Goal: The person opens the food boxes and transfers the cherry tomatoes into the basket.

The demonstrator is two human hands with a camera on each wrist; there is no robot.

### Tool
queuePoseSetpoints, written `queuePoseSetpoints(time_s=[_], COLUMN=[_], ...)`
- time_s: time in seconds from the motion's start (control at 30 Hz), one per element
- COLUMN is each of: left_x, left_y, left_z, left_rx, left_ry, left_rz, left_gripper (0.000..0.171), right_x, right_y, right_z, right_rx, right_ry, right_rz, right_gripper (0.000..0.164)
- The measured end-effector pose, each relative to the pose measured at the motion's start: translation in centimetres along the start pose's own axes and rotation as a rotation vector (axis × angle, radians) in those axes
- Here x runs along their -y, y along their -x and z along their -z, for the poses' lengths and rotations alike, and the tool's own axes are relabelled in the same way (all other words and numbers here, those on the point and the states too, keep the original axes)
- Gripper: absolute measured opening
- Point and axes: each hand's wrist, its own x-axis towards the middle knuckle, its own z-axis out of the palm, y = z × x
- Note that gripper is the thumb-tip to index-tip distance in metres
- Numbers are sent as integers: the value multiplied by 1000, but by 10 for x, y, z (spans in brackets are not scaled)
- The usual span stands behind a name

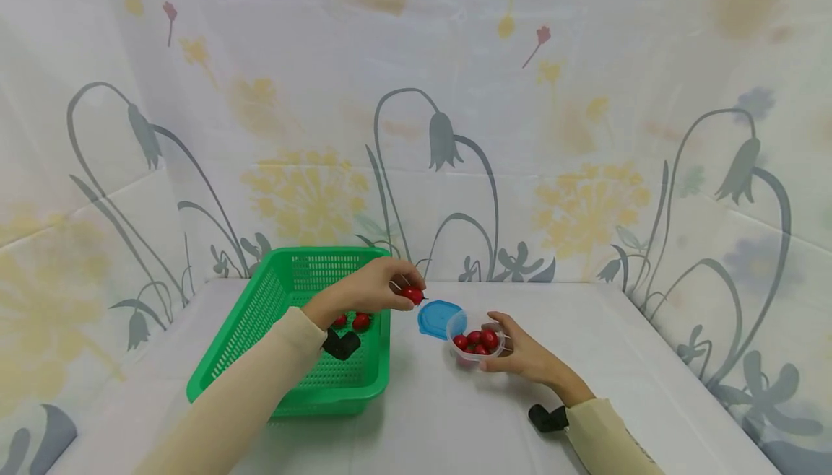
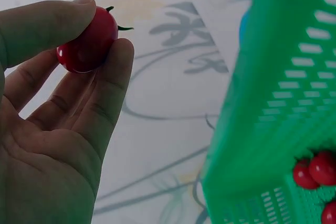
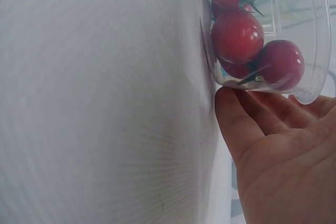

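One tomato [image 1: 412, 294] pinched by left hand [image 1: 378, 281], past basket [image 1: 380, 352] rim | right hand [image 1: 528, 356] grips tub [image 3: 321, 45] | tabletop [image 1: 419, 395] gap between

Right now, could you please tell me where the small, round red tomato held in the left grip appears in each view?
Head: the small, round red tomato is at mid-width, below mid-height.
Left wrist: the tomato, upper left, green stem showing.
Right wrist: not in it; other red tomatoes lie in a clear plastic tub.
Shared by head and left wrist: the green perforated plastic basket.
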Motion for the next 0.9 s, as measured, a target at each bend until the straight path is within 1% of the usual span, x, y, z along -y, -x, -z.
queuePoseSetpoints(time_s=[0.07,0.17,0.27,0.47,0.67,0.9], left_x=[6,16,26,48,66,83], left_y=[4,11,18,28,35,35], left_z=[5,11,15,21,23,20], left_rx=[-9,-21,-34,-42,-26,22], left_ry=[-2,-3,-11,-15,-7,14], left_rz=[-3,18,64,116,164,195], left_gripper=[25,25,25,25,25,26], right_x=[0,1,2,1,2,2], right_y=[0,1,2,1,1,1], right_z=[0,-1,-1,-1,0,0], right_rx=[0,0,-5,-5,-3,6], right_ry=[-6,-6,-7,-13,-9,-20], right_rz=[-2,-5,-7,-19,-18,-10], right_gripper=[97,97,97,97,98,98])
